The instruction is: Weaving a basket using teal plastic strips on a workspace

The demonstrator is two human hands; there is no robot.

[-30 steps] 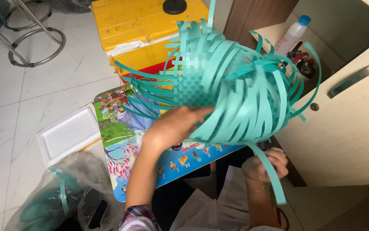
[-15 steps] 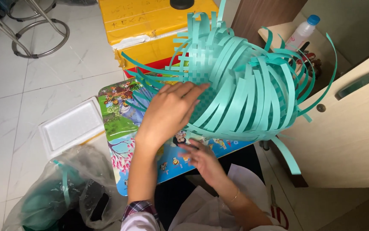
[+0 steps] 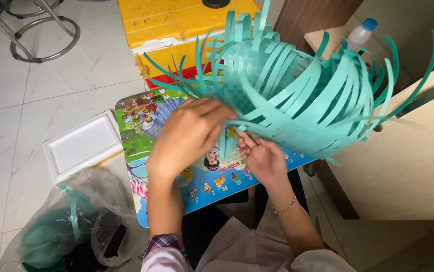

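Observation:
A half-woven teal basket of flat plastic strips [image 3: 297, 90] is held up on its side over a small colourful picture table [image 3: 146, 126], loose strip ends fanning out to the right and upward. My left hand [image 3: 189, 136] grips the basket's near edge from the left, fingers curled over the strips. My right hand [image 3: 259, 158] is under the woven part, its fingers pinching strips at the lower edge. A thin bracelet is on my right wrist.
A yellow box [image 3: 176, 25] stands behind the table. A white foam tray [image 3: 81, 146] lies on the tiled floor at left, a clear bag with teal strips [image 3: 71, 226] below it. A wooden cabinet [image 3: 413, 151] and a plastic bottle [image 3: 360, 32] are at right.
My right hand has come up from low at the right to the basket's lower edge. The basket has tilted and shifted right, and my left hand stays on its near edge.

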